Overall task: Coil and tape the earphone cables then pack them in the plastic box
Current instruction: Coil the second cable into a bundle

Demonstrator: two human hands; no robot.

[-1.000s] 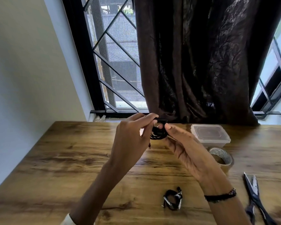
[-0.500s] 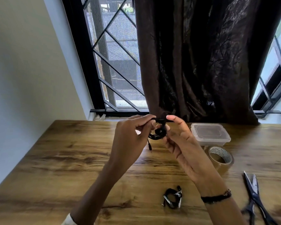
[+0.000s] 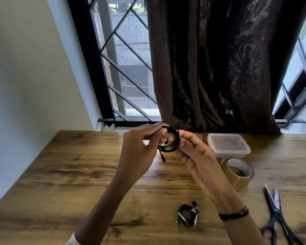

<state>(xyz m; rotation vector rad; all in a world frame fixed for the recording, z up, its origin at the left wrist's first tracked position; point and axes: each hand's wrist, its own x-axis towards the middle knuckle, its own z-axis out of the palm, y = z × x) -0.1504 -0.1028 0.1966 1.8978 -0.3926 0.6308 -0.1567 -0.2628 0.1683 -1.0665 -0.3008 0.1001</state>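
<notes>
Your left hand (image 3: 138,149) and right hand (image 3: 196,154) both hold a narrow grip on the black earphone cable coil (image 3: 170,142), pinched above the desk (image 3: 78,174), one plug end dangling below the grip. Right of your grip sit the lidded plastic box (image 3: 228,145) and the tape roll (image 3: 238,171); nearer you lie a taped earphone bundle (image 3: 187,213) and scissors (image 3: 277,216).

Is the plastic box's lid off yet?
No, the lid still sits closed on the plastic box, which stands on the table beyond the tape roll.
</notes>
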